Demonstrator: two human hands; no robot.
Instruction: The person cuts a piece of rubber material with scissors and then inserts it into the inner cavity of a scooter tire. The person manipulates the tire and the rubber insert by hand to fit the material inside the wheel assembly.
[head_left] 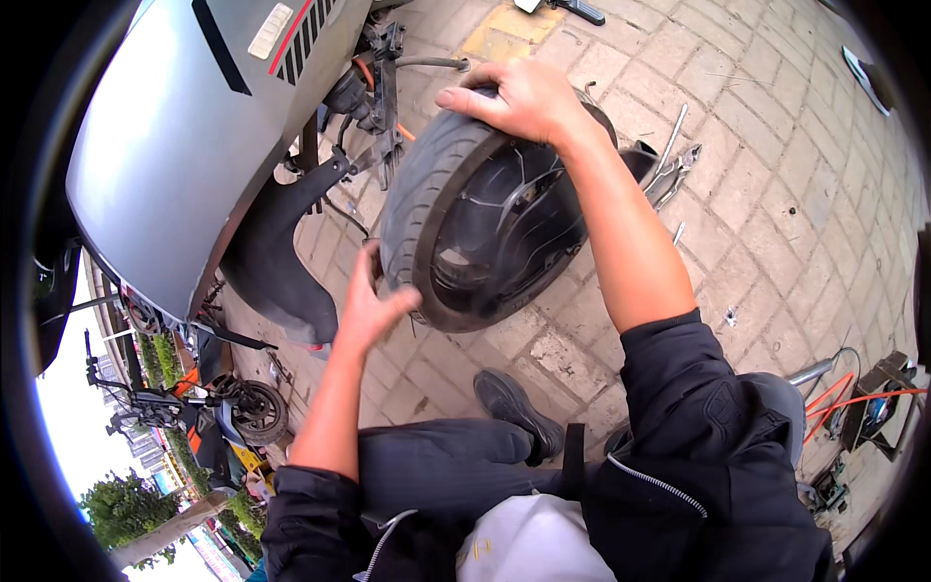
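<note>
Black rubber scooter tyre [441, 184], loose ring with no rim inside, stands upright on its tread on the grey brick paving [776, 223], tilted slightly toward the person. Inner cavity open to the camera; ribbed lining visible.

Right hand [519, 97] lies over the top of the tyre, palm down, fingers curled across the tread toward the far side. Holding the tyre from above; forearm runs down across the tyre's right sidewall.

Left hand [373, 306] is at the tyre's lower left edge, thumb pressed against the bead, fingers behind the tread. Grip closed on the tyre's lower rim edge. So the tyre sits between the two hands, one at top, one at bottom left.

Just left of the tyre: silver-grey scooter body panel [184, 136] with a black rear mudguard [281, 262] beneath it, and exposed black bracket and cables [373, 87] close to the tyre's upper left.

Behind the tyre to the right, metal pliers and tyre levers [674, 165] lie on the paving. Person's black shoe [514, 407] on the paving below the tyre. Orange cable [853, 398] at lower right, well apart.
</note>
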